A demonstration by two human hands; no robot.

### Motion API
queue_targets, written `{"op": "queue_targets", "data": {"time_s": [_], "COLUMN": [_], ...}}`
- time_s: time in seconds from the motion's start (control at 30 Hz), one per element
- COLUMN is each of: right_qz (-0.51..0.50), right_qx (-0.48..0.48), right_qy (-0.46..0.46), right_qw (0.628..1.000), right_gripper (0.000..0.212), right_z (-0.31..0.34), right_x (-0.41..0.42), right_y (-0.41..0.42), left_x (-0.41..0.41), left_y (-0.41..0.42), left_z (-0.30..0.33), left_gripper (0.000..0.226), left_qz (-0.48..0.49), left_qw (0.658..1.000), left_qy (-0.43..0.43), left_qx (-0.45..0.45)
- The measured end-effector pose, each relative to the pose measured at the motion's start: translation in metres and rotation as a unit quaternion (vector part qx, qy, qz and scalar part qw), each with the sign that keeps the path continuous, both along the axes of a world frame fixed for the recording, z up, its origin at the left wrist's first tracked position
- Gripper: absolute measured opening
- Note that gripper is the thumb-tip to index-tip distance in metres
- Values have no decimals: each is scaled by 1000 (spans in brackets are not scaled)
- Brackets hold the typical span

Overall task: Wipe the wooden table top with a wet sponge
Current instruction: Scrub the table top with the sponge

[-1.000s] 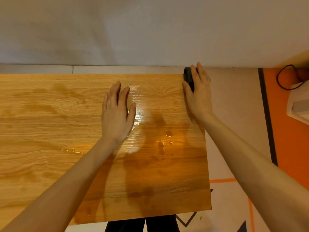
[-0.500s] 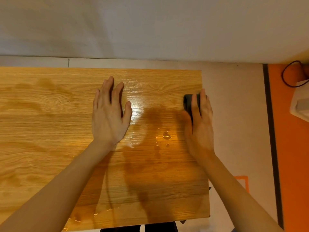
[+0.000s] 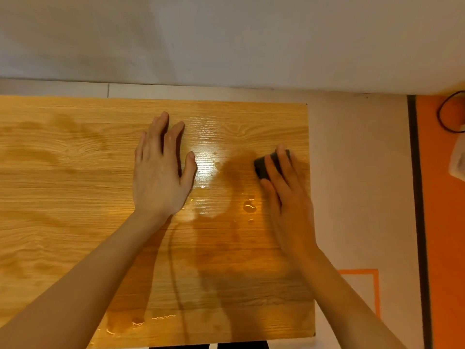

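Note:
The wooden table top (image 3: 75, 197) fills the left and middle of the head view, with wet patches and droplets near its middle and front edge. A dark sponge (image 3: 261, 166) lies on the table near its right edge. My right hand (image 3: 289, 195) lies over the sponge with fingers fairly straight, pressing it onto the wood; most of the sponge is hidden under the fingers. My left hand (image 3: 159, 172) rests flat on the table's middle, fingers spread and holding nothing.
A pale wall (image 3: 226, 39) runs along the table's far edge. To the right lies pale floor (image 3: 357, 172), a dark strip, then an orange floor area (image 3: 445, 248) with a black cable (image 3: 448, 114) and a white object (image 3: 459, 159) at the frame's edge.
My right hand has drawn the sponge from the table's far right corner toward me along the right edge. My left hand has stayed flat on the table.

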State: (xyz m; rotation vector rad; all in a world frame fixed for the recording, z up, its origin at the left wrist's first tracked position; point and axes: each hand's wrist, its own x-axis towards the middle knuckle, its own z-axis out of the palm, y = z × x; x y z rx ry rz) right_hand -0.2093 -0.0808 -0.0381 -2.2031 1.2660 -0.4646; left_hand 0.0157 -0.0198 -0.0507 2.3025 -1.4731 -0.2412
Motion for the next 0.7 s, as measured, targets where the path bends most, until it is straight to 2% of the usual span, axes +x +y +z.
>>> {"op": "queue_targets", "data": {"time_s": [0.07,0.2,0.3,0.47,0.6,0.7], "right_qz": [2,-9,-20,35,41,-1], "right_qx": [1,-66,-87,-45,-82,-53], "right_qy": [-4,56,58,53,61,50], "right_qw": [1000,996,994,997,994,997], "right_gripper": [43,45,47,50,51,46], "right_z": [-1,-10,-12,-4,-12,-14], "right_x": [14,70,69,18,62,107], "right_y": [-28,-93,-77,9,-44,-85], "left_x": [2,7,4,1,5,7], "left_y": [-2,-3,0,0,-2,-3], "left_z": [0,0,0,0,0,0], "left_gripper": [52,52,51,52,52,52], "left_qz": [2,6,4,2,1,3], "left_qw": [1000,1000,1000,1000,1000,1000], "left_qy": [3,5,5,7,6,3], "left_qx": [3,0,-5,-4,-2,-4]}}
